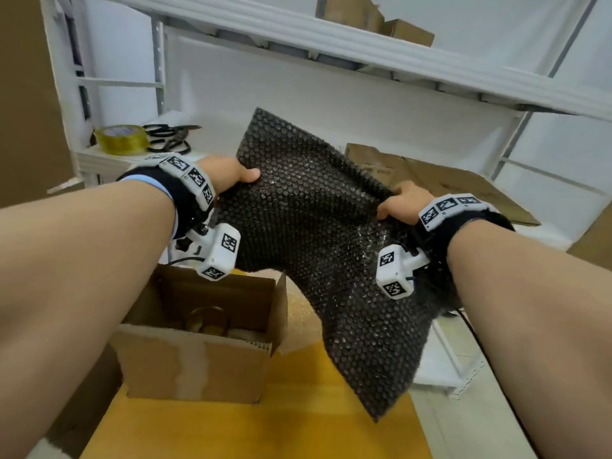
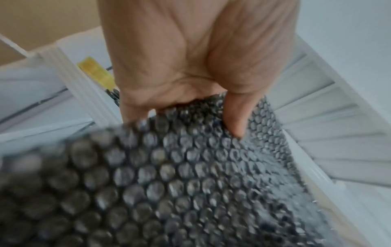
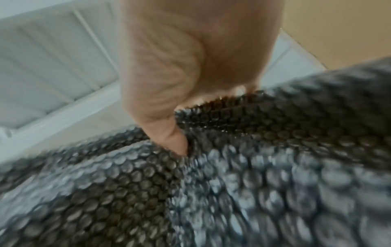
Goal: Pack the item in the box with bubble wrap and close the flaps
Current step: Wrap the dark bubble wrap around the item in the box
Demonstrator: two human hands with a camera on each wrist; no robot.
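Note:
A large sheet of black bubble wrap (image 1: 308,226) hangs in the air between my hands, above and right of the box. My left hand (image 1: 235,177) pinches its left edge, thumb on top. My right hand (image 1: 402,202) grips the right edge. The open cardboard box (image 1: 195,362) stands on a yellow surface at lower left, with a round golden item (image 1: 208,319) lying inside it. In the left wrist view my left hand (image 2: 190,93) holds the bubble wrap (image 2: 169,183) with the thumb pressed on it. In the right wrist view my right hand (image 3: 180,103) pinches a fold of the bubble wrap (image 3: 232,183).
A roll of yellow tape (image 1: 121,139) and black scissors (image 1: 169,137) lie on a white shelf at the back left. Flattened cardboard (image 1: 440,183) lies at the right. White shelving (image 1: 331,41) runs overhead. A tall cardboard panel (image 1: 29,94) stands at the far left.

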